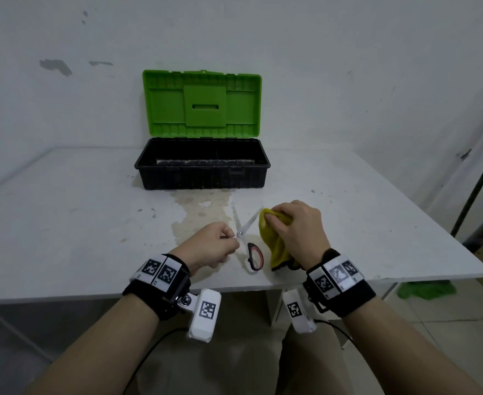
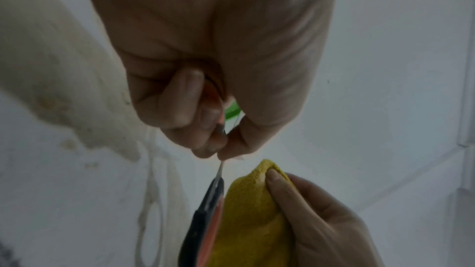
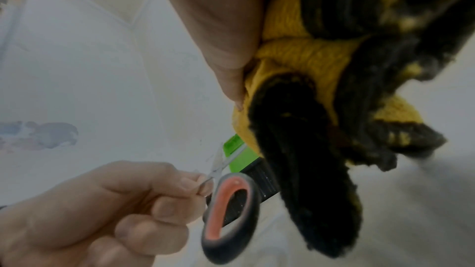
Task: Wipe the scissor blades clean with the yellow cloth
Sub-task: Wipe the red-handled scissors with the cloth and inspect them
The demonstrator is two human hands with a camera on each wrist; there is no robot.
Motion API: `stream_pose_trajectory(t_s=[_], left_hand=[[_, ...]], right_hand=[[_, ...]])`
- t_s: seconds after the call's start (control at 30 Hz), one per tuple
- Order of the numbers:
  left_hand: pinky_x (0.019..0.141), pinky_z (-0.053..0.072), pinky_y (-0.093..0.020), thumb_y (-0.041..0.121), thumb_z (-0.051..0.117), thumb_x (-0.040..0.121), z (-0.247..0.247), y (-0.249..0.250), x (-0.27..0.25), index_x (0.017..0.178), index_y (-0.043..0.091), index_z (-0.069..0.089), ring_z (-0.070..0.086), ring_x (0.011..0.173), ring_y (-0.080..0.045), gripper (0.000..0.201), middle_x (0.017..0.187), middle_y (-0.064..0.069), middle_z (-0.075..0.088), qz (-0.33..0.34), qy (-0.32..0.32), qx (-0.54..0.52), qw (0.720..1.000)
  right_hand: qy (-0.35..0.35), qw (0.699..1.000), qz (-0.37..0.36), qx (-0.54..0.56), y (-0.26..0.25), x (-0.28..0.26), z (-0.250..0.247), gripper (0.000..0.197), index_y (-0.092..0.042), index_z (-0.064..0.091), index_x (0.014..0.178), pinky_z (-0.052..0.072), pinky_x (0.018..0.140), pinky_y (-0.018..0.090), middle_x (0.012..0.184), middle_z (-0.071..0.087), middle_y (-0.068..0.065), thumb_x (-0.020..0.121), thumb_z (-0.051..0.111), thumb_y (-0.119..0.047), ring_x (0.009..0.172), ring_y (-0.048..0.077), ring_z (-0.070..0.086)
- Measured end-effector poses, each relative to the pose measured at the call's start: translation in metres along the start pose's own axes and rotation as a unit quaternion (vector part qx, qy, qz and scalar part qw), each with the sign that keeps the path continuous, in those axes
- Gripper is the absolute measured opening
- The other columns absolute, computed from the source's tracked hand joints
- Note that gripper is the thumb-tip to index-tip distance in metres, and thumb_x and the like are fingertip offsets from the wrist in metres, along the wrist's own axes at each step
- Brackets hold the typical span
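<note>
Left hand (image 1: 210, 246) pinches the scissors (image 1: 247, 236) near the pivot, holding them above the tabletop (image 1: 63, 223), blades spread wide and pointing toward twelve and one o'clock, the red-and-black handle loop hanging toward six. At three o'clock of them, the right hand (image 1: 297, 232) curls its fingers around the bunched yellow cloth (image 1: 274, 246), its top fold at the tip of the right-hand blade. Beyond, at twelve o'clock, an open toolbox (image 1: 202, 163) with a green lid.
</note>
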State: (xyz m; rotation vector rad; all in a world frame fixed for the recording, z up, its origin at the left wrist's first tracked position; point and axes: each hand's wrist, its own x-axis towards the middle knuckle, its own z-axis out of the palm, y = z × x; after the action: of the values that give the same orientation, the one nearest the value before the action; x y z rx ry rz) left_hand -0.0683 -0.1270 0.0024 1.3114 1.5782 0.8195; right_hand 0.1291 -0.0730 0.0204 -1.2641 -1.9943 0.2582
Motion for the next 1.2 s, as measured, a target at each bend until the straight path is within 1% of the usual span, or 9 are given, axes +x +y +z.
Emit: stream_pose_trajectory(t_s=[0.17,0.33,0.47,0.57,0.63,0.87,0.97,1.07,1.2], left_hand=[[0.046,0.046,-0.021,0.004,0.064,0.093,-0.009,0.002,0.003,0.093,0.005,0.064,0.052,0.049,-0.010,0.001,0.068,-0.005,0.058,0.027,0.033,-0.085,0.995],[0.065,0.057,-0.025,0.007,0.080,0.081,-0.012,0.000,0.009,0.095,0.007,0.073,0.065,0.066,-0.016,0.016,0.084,-0.008,0.069,0.042,0.094,-0.152,0.983],[0.076,0.057,-0.029,0.011,0.077,0.084,-0.010,0.001,0.007,0.097,0.007,0.072,0.070,0.082,-0.021,0.015,0.089,-0.008,0.072,0.049,0.082,-0.233,0.968],[0.086,0.059,-0.043,0.009,0.076,0.085,-0.008,0.002,0.005,0.100,0.007,0.069,0.074,0.093,-0.029,0.017,0.092,-0.010,0.075,0.028,0.048,-0.326,0.944],[0.087,0.059,-0.049,0.008,0.075,0.085,-0.006,0.003,0.004,0.100,0.009,0.068,0.074,0.092,-0.032,0.017,0.089,-0.010,0.074,0.024,0.028,-0.366,0.930],[0.093,0.055,-0.043,0.013,0.077,0.082,0.005,0.003,0.004,0.095,0.013,0.071,0.074,0.088,-0.021,0.015,0.097,-0.008,0.074,0.003,0.023,-0.450,0.893],[0.097,0.051,-0.046,0.020,0.078,0.078,0.007,0.004,0.004,0.092,0.016,0.068,0.073,0.090,-0.020,0.018,0.093,-0.002,0.073,0.003,0.016,-0.470,0.883],[0.093,0.054,-0.051,0.029,0.069,0.091,0.009,0.007,0.001,0.093,0.016,0.070,0.072,0.093,-0.024,0.013,0.093,-0.002,0.073,0.012,0.016,-0.479,0.878],[0.069,0.056,-0.039,0.043,0.049,0.102,0.014,0.013,-0.003,0.102,0.018,0.069,0.068,0.083,-0.023,0.032,0.087,-0.002,0.072,0.024,0.043,-0.432,0.901]], right_hand=[[0.012,1.000,-0.011,0.018,-0.004,-0.004,-0.004,0.016,-0.021,0.074,0.091,0.038,0.068,0.012,0.083,0.063,-0.005,0.088,0.067,-0.035,0.078,0.010,0.056],[0.011,0.999,-0.017,0.034,-0.007,-0.006,-0.005,0.014,-0.021,0.074,0.090,0.038,0.069,0.010,0.082,0.063,-0.006,0.087,0.068,-0.034,0.078,0.008,0.056],[0.002,0.999,-0.019,0.033,-0.008,-0.008,-0.002,0.013,-0.023,0.074,0.090,0.037,0.068,0.009,0.081,0.063,-0.008,0.087,0.068,-0.034,0.078,0.006,0.056],[-0.002,0.999,-0.026,0.035,-0.011,-0.009,0.000,0.013,-0.022,0.074,0.091,0.036,0.068,0.007,0.082,0.063,-0.007,0.087,0.068,-0.033,0.078,0.007,0.056],[0.000,0.999,-0.033,0.034,-0.012,-0.009,0.000,0.013,-0.022,0.075,0.092,0.036,0.069,0.006,0.084,0.065,-0.007,0.087,0.068,-0.033,0.079,0.007,0.056],[0.002,0.998,-0.035,0.049,-0.019,-0.010,0.003,0.009,-0.028,0.072,0.091,0.037,0.070,0.007,0.086,0.067,-0.008,0.087,0.067,-0.034,0.080,0.005,0.056],[0.011,0.998,-0.033,0.050,-0.022,-0.010,0.002,0.013,-0.027,0.072,0.094,0.037,0.070,0.006,0.087,0.067,-0.007,0.088,0.066,-0.035,0.081,0.006,0.057],[0.021,0.998,-0.033,0.050,-0.024,-0.010,0.002,0.015,-0.024,0.073,0.094,0.037,0.069,0.003,0.086,0.066,-0.008,0.088,0.066,-0.035,0.079,0.003,0.056],[0.009,0.999,-0.023,0.038,-0.023,-0.014,0.008,0.015,-0.023,0.072,0.088,0.036,0.066,0.006,0.082,0.065,-0.007,0.087,0.067,-0.037,0.076,0.006,0.056]])
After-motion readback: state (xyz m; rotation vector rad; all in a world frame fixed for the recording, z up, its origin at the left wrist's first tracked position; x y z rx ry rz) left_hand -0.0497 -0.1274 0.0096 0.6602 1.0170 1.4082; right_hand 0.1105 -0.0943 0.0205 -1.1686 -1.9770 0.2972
